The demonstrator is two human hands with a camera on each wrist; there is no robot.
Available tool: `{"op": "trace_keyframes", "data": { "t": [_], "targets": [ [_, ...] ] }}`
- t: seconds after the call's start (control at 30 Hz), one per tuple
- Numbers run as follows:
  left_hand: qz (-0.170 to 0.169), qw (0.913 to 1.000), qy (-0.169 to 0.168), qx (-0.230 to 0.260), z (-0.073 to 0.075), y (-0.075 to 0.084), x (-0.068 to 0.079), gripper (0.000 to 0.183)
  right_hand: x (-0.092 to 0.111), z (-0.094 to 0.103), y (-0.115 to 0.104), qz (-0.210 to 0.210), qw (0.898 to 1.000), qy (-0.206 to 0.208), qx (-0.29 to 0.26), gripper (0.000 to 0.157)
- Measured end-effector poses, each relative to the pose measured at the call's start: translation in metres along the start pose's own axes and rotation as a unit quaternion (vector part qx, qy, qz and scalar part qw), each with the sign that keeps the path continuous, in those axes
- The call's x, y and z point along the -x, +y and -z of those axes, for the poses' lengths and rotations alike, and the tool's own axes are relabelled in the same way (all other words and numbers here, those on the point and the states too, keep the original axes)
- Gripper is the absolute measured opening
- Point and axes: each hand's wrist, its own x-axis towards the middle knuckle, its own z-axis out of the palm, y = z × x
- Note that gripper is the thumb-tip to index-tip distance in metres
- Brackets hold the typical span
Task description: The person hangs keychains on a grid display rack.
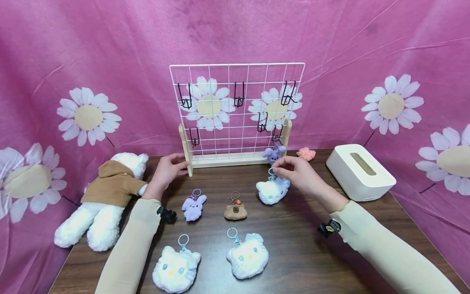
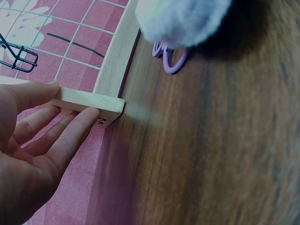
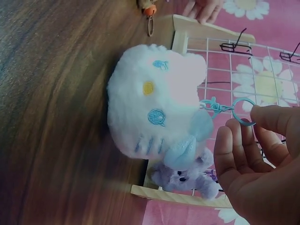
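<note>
1 cat (image 1: 269, 193) hangs before the rack (image 1: 227, 161), below the right hand (image 1: 299, 173) pinching its ring (image 3: 233, 110); the left hand (image 1: 168, 172) grips the rack's left post (image 1: 186, 151).

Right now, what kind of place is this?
Probably an indoor tabletop made up like a little shop display. There's a rack with hooks, plush keyrings, and a pink flowery cloth behind the table.

Soft shadows, dimmer wrist views, seemingly blurred

Room between brown keychain (image 1: 236, 212) and held plush (image 1: 269, 193); purple bunny (image 1: 271, 155) obstructs below lower-right hook (image 1: 277, 134).
</note>
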Motion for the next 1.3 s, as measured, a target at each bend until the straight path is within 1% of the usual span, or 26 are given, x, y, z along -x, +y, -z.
{"op": "trace_keyframes", "data": {
  "t": [0.13,0.33,0.53,0.67,0.93,1.1,1.3],
  "targets": [
    [0.002,1.0,0.0,0.005,-0.001,0.001,0.0,0.05,-0.002,0.0,-0.002,0.004,1.0,0.003,-0.003,0.016],
    [0.006,1.0,-0.002,0.006,-0.001,0.001,-0.001,0.051,-0.004,-0.001,-0.007,-0.005,1.0,0.01,-0.002,0.018],
    [0.006,1.0,-0.001,0.002,-0.001,0.0,0.0,0.052,-0.012,0.001,-0.015,0.006,1.0,0.019,-0.004,0.018],
    [0.005,1.0,0.0,0.0,-0.001,-0.001,0.001,0.052,-0.019,0.008,-0.025,0.006,1.0,0.025,-0.003,0.018],
    [0.008,1.0,0.004,0.004,-0.001,-0.002,0.003,0.051,-0.035,0.027,-0.041,0.026,0.998,0.048,0.013,0.02],
    [0.004,1.0,0.003,0.004,-0.002,-0.002,0.002,0.051,-0.042,0.035,-0.05,0.032,0.998,0.059,-0.001,0.02],
    [-0.002,1.0,0.004,0.001,-0.002,0.0,0.002,0.052,-0.05,0.04,-0.057,0.029,0.997,0.067,-0.027,0.023]
  ]
}}
